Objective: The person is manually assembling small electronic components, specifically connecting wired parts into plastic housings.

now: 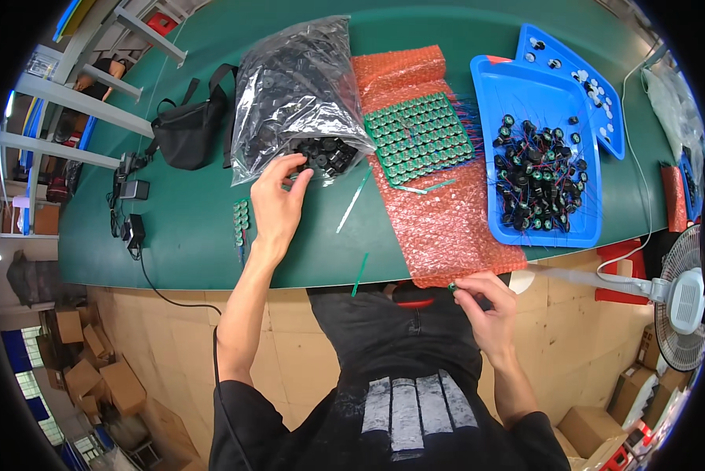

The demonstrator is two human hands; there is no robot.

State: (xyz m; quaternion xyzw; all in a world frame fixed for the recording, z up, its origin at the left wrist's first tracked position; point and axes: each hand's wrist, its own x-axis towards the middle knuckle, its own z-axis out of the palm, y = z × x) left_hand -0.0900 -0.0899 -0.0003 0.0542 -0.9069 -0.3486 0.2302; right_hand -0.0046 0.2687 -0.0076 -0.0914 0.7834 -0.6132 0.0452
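L hand was held at the mouth of the clear plastic bag, fingers narrow & curled over loose blk parts; can't tell if a pc was gripped. R hand was kept low by the near edge of the counter, w/ a small grn pc pinched btwn thumb & index fingers, just by the near end of the red bubble wrap. Detail on that pc too small to make out.

Grn board panel, w/ rows of round boards, was laid on the far half of the wrap; thin wires were seen at its R edge. Big blue tray was set R of it, its lower part filled w/ wired blk round pcs. 2nd blue tray was partly covered by the 1st, w/ wht round pcs scattered in it.

Short board strip was left on the counter, L of the L forearm. One thin grn strip was left nr the front edge, btwn both hands. Blk pouch was placed L of the bag, pwr adapters nearer the L end. Fan was stood far R.
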